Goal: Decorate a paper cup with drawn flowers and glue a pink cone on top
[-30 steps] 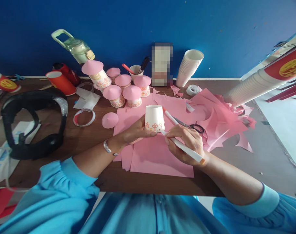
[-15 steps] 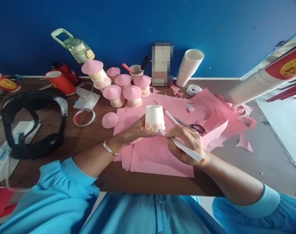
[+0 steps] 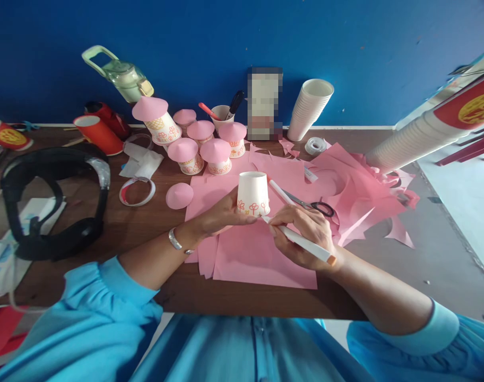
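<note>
An upturned white cup (image 3: 253, 192) stands mouth-down on pink paper (image 3: 261, 254) at the middle of the table (image 3: 146, 223), small orange flowers drawn round its lower edge. The left hand (image 3: 222, 215) cups it from 9 o'clock, fingers curled to its side and the thumb laid along its base. The right hand (image 3: 303, 233) pinches a white marker (image 3: 301, 242) at 4 o'clock of the cup.

Around it: at 11 o'clock a cluster of pink-capped cups (image 3: 202, 143), and a loose pink cone (image 3: 179, 195) at 9 o'clock. A second marker (image 3: 279, 192) and scissors (image 3: 311, 204) lie just beside the cup at 3 o'clock, just behind the right hand. Pink scraps (image 3: 365, 196) spread farther right. At 12 o'clock a pen pot (image 3: 223, 118); at 1 o'clock a leaning stack of cups (image 3: 309, 109) and a tape roll (image 3: 316, 146). Black headgear (image 3: 54, 201) lies well apart at 9 o'clock, red cups (image 3: 98, 132) at 10 o'clock. Nothing lies between the marker tip and the cup.

The held marker's long axis runs from 10 to 4 o'clock: its tip points to 10 o'clock and meets the cup's lower edge, its orange end over the wrist. The cup's axis is upright, narrow base on top.
</note>
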A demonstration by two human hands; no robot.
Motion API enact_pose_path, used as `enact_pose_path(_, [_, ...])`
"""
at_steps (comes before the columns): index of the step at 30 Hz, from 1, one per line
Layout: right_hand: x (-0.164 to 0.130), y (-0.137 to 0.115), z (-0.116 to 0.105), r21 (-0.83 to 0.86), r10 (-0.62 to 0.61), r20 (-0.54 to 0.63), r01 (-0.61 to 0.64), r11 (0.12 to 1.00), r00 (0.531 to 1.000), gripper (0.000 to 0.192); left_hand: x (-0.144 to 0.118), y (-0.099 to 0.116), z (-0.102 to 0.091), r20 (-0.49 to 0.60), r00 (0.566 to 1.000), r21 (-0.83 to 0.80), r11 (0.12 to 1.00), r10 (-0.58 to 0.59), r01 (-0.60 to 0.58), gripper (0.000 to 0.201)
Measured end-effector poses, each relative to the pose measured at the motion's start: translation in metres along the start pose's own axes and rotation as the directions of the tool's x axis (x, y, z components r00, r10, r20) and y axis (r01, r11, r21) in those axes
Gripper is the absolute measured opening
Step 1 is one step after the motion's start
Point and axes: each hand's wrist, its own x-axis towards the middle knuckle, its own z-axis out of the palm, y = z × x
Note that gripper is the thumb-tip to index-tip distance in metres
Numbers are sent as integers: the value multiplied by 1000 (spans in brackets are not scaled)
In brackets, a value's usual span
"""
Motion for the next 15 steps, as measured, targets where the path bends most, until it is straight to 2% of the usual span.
enact_pose_path(8, [1, 0, 0, 2, 1, -9, -1, 1000, 1000, 18, -1, 0, 0, 6, 1000, 2, 1000, 3, -3, 43])
enact_pose_path(15, [0, 1, 0, -1, 13, -19, -13, 1000, 1000, 18, 0, 0, -1, 9, 1000, 14, 1000, -11, 11, 52])
